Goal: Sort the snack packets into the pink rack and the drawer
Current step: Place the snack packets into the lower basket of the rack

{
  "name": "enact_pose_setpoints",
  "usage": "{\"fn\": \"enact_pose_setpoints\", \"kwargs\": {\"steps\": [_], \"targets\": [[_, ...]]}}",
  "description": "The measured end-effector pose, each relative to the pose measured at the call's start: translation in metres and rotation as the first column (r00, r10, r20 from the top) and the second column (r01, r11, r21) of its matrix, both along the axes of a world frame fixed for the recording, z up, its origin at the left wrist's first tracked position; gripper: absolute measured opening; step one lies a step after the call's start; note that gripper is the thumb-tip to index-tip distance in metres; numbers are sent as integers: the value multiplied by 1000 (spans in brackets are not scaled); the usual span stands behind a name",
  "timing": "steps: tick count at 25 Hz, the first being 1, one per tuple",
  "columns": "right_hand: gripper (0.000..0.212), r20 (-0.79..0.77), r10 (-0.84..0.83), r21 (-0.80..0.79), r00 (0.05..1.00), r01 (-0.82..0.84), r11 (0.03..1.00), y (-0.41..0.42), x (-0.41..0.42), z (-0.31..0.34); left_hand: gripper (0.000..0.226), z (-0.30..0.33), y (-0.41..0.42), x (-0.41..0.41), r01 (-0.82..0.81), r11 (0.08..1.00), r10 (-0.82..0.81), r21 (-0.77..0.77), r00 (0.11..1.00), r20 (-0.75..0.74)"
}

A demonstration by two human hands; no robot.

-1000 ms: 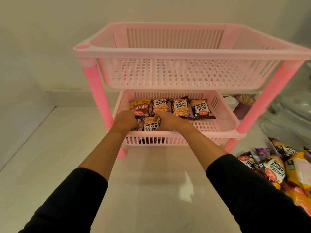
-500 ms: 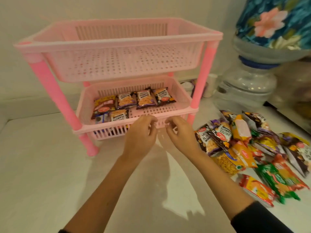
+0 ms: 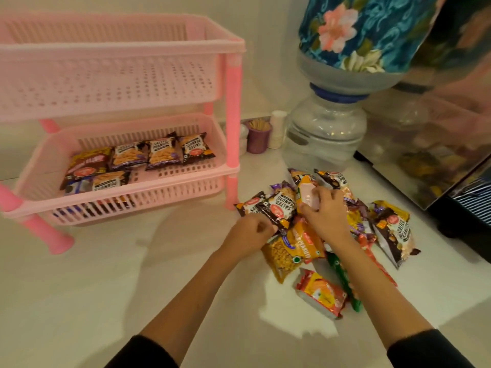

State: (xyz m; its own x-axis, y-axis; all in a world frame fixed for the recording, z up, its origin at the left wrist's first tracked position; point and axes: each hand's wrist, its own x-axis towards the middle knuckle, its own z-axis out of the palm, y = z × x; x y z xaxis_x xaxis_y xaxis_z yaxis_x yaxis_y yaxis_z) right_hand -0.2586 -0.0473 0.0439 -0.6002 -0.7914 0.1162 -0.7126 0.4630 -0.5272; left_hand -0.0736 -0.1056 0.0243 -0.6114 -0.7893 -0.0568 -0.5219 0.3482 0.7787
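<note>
Both hands work at the pile of snack packets (image 3: 329, 235) heaped on the white bench (image 3: 132, 274), to the right of the pink rack (image 3: 233, 107). The left hand (image 3: 249, 235) is curled closed, pinching the lower corner of a dark salted-peanuts packet (image 3: 279, 208) at the pile's left edge. The right hand (image 3: 325, 213) lies over the middle of the heap with its fingers bent around a yellow packet (image 3: 305, 192) (whether it truly grips the packet or only rests on it, I cannot tell). A yellow packet of fried snacks (image 3: 289, 251) lies just below the two hands, and an orange and red packet (image 3: 321, 293) sits nearest the camera, slightly apart from the rest. The rack's lower basket (image 3: 186, 179) holds several packets in a row along its back, with more in front at the left; its upper basket (image 3: 106, 75) shows none. Behind the pile stands a water jug (image 3: 329, 123) under a floral cover (image 3: 372, 30), with a purple cup (image 3: 257, 139) beside it.
</note>
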Motion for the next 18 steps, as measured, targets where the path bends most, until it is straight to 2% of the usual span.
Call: {"fn": "enact_pose_setpoints", "kwargs": {"steps": [2,5,7,8,11,14,16,18], "targets": [[54,157,94,-22,983,-91,996,5,-24,1,46,-3,13,-28,136,981,-123,-137,988,98],[62,184,88,-51,979,-80,995,-6,-14,3,90,-15,22,-28,289,942,-215,-172,910,355],[67,144,84,23,986,-89,996,-15,-7,3,100,-24,32,-31,326,931,-220,-165,859,462],[70,136,98,65,986,-108,992,-18,-8,4,97,-25,38,-35,302,937,-193,-178,868,458],[76,240,78,85,968,-101,991,-23,-7,2,76,-24,45,-33,160,962,-91,-220,951,295],[74,414,39,-26,910,-32,999,-21,-9,7,66,-7,47,-18,2,992,9,-124,997,82],[71,526,97,-146,845,-22,989,-23,-3,16,62,11,44,1,-172,981,168,-86,985,-50],[65,598,152,-228,787,-15,974,-17,-2,22,58,29,36,9,-273,962,269,-6,951,-154]]}}
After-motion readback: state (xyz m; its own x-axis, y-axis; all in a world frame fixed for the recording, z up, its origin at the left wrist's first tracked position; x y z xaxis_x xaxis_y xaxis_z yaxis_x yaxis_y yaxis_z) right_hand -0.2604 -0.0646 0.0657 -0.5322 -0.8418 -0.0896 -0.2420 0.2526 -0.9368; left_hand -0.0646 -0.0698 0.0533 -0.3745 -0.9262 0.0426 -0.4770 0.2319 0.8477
